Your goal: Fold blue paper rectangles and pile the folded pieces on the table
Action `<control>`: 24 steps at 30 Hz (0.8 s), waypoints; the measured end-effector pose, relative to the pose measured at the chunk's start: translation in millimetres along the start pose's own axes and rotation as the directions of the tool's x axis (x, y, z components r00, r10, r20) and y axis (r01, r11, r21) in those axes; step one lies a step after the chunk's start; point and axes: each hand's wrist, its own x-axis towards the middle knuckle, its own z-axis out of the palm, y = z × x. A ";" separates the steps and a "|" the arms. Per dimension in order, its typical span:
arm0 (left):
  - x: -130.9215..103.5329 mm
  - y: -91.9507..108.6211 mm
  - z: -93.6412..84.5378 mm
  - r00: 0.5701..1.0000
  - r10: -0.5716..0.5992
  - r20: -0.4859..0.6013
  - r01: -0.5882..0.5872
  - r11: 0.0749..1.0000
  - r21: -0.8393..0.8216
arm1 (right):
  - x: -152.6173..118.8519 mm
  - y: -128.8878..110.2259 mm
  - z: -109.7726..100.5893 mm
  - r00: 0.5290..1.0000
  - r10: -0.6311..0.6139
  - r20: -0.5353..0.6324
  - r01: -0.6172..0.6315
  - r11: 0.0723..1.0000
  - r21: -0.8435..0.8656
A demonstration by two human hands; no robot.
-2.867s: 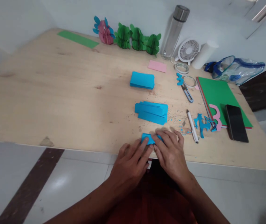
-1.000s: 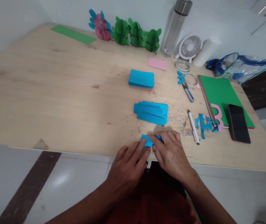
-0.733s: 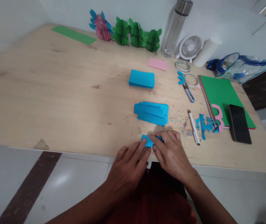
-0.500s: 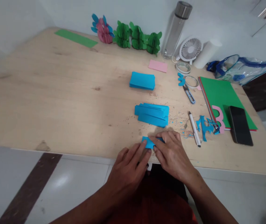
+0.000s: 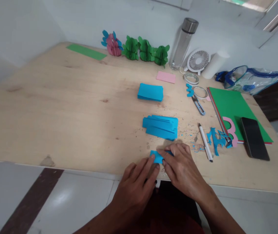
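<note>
A small strip of blue paper [image 5: 157, 157] lies at the table's front edge, its right part covered by my right hand. My left hand [image 5: 139, 182] holds the strip's left end between thumb and forefinger. From the other side, my right hand [image 5: 181, 165] presses on the paper, with its thumb at the near edge and its fingers bent over the top. Just beyond the hands is a loose pile of blue paper strips [image 5: 160, 126]. Farther back sits a neat stack of blue paper rectangles [image 5: 150, 92].
To the right lie a white pen [image 5: 205, 143], blue paper scraps [image 5: 217, 141], thread snips [image 5: 198, 105], tape rolls [image 5: 191, 78], a phone [image 5: 254, 139] and green sheets [image 5: 229, 100]. Green paper figures [image 5: 146, 50], a bottle [image 5: 183, 45] and a small fan [image 5: 198, 61] stand by the wall.
My view has tilted upward, so everything on the table appears lower in the picture. Both hands stay on the blue strip in nearly the same pose.
</note>
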 end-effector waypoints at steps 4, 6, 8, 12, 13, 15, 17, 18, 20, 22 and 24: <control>-1.8 -1.3 2.0 1.000 0.005 -0.008 -0.005 1.000 0.003 | -0.4 0.6 1.3 1.000 0.003 0.001 -0.003 1.000 -0.008; -2.7 -1.5 2.9 1.000 0.003 -0.006 -0.003 1.000 0.004 | -0.8 1.3 2.1 1.000 -0.001 0.006 0.001 1.000 -0.011; -2.8 -1.4 3.1 1.000 0.006 -0.002 -0.006 1.000 0.005 | -0.9 1.8 2.5 1.000 -0.004 0.010 0.004 1.000 -0.008; 0.0 0.4 0.0 1.000 -0.011 0.023 0.011 1.000 0.026 | -0.1 1.3 1.6 1.000 -0.003 0.008 0.003 1.000 0.002; 1.0 1.1 -1.2 0.999 -0.020 0.037 0.019 0.999 0.036 | 0.3 1.0 1.3 1.000 -0.003 0.006 0.003 1.000 0.001; 2.5 2.3 -3.3 0.998 -0.028 0.064 0.025 0.998 0.052 | 0.8 0.6 0.8 1.000 -0.008 -0.001 0.008 1.000 -0.008; 3.3 3.3 -4.6 0.996 -0.030 0.079 0.026 0.998 0.056 | 1.0 0.5 0.8 1.000 -0.004 -0.003 0.004 1.000 -0.018; 3.4 3.6 -4.9 0.996 -0.032 0.083 0.027 0.998 0.055 | 1.0 0.6 0.9 1.000 -0.001 -0.002 0.001 1.000 -0.020; 3.6 3.9 -5.0 0.996 -0.036 0.086 0.032 0.998 0.049 | 0.9 0.7 1.2 1.000 0.007 0.007 -0.007 1.000 -0.012; 3.9 3.8 -4.9 0.996 -0.043 0.081 0.040 0.998 0.042 | 0.9 0.5 1.2 1.000 0.009 0.020 -0.009 1.000 0.003; 4.4 3.6 -5.0 0.996 -0.044 0.078 0.042 0.998 0.037 | 0.9 0.1 1.1 1.000 0.012 0.022 -0.012 1.000 0.008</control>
